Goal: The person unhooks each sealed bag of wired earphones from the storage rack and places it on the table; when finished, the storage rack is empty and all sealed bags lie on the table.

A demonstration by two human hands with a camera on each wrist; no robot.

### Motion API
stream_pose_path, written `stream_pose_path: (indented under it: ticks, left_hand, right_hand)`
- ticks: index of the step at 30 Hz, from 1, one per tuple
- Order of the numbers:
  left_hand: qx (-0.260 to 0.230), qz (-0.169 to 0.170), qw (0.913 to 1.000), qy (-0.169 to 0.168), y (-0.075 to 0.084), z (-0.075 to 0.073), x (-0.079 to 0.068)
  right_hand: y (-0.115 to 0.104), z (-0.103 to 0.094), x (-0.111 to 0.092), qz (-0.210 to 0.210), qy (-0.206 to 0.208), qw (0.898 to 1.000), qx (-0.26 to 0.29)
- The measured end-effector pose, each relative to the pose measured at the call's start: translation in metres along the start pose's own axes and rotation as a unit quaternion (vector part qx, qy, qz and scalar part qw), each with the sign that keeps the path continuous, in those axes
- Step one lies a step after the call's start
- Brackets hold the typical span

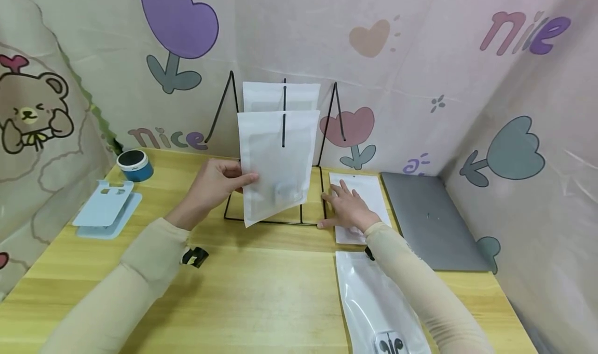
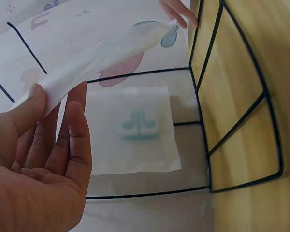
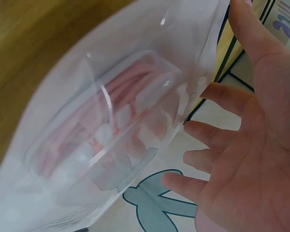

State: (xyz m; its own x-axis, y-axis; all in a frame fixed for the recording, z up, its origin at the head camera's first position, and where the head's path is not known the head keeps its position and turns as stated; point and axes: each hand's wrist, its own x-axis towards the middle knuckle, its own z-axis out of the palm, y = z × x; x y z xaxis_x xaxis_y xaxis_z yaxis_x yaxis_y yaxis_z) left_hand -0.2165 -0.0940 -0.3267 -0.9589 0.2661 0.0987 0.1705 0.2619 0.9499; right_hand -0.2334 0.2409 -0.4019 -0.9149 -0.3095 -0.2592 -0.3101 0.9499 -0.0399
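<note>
A white pouch (image 1: 275, 157) hangs at the front of the prong of a black wire rack (image 1: 283, 131). My left hand (image 1: 212, 188) pinches its left edge between thumb and fingers, and its lower end is tilted. Behind it hangs a second white pouch (image 1: 261, 97), whose earphone-shaped contents (image 2: 139, 126) show through in the left wrist view. My right hand (image 1: 348, 208), fingers spread, is over a flat white pouch (image 1: 371, 188) right of the rack. The right wrist view shows that hand's palm beside a clear-fronted pouch with a pink cable (image 3: 130, 92) inside.
Nearer the front edge lies a glossy pouch (image 1: 359, 278) with an earphone picture, partly under my right sleeve. A grey laptop (image 1: 432, 219) is at the right. On the left are a light-blue folding stand (image 1: 105, 208) and a blue round speaker (image 1: 135, 167). A printed curtain hangs behind.
</note>
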Motion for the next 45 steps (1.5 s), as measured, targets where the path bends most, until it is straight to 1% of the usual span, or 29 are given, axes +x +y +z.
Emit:
stream_pose_path:
  ticks: [3, 4, 7, 11, 16, 23, 27, 32, 35, 38, 42, 45]
  left_hand:
    - [-0.034, -0.02, 0.999, -0.023, -0.002, 0.001, -0.008]
    - [-0.043, -0.022, 0.9984, -0.029, -0.002, 0.002, -0.011]
    - [-0.066, -0.021, 0.9967, -0.044, -0.002, 0.007, -0.022]
    - [-0.082, -0.013, 0.9955, -0.046, 0.002, 0.011, -0.034]
    - [-0.09, -0.007, 0.9945, -0.054, 0.007, 0.012, -0.047]
    - [-0.078, -0.008, 0.9953, -0.058, 0.011, 0.019, -0.069]
    - [-0.093, -0.016, 0.9936, -0.063, 0.017, 0.021, -0.079]
    - [-0.109, -0.02, 0.9907, -0.079, 0.026, 0.023, -0.094]
    - [-0.12, -0.02, 0.9883, -0.093, 0.029, 0.026, -0.106]
    - [-0.136, -0.03, 0.9836, -0.115, 0.029, 0.029, -0.118]
    - [-0.159, -0.061, 0.9743, -0.147, 0.021, 0.037, -0.128]
    - [-0.176, -0.072, 0.9692, -0.157, 0.013, 0.044, -0.132]
  right_hand:
    - [0.0, 0.0, 0.001, -0.001, 0.003, 1.0, -0.002]
    - [0.0, 0.0, 0.0, 0.0, 0.002, 1.0, 0.0]
    - [0.001, 0.001, -0.003, -0.002, 0.004, 1.0, 0.0]
    - [0.001, 0.001, -0.003, -0.004, 0.007, 1.0, -0.001]
    - [0.0, 0.0, -0.001, -0.004, 0.005, 1.0, 0.007]
    - [-0.001, 0.002, -0.002, 0.0, 0.0, 1.0, 0.011]
    - [0.0, 0.002, -0.002, -0.001, 0.004, 1.0, 0.014]
    - [0.001, 0.0, -0.002, -0.002, 0.009, 1.0, 0.012]
    - [0.001, -0.001, -0.001, 0.0, 0.004, 1.0, 0.006]
    - [0.001, -0.001, -0.001, 0.005, -0.005, 1.0, -0.007]
    - [0.0, -0.001, 0.0, 0.012, -0.005, 1.0, -0.022]
    - [-0.002, -0.001, 0.0, 0.008, -0.004, 1.0, -0.016]
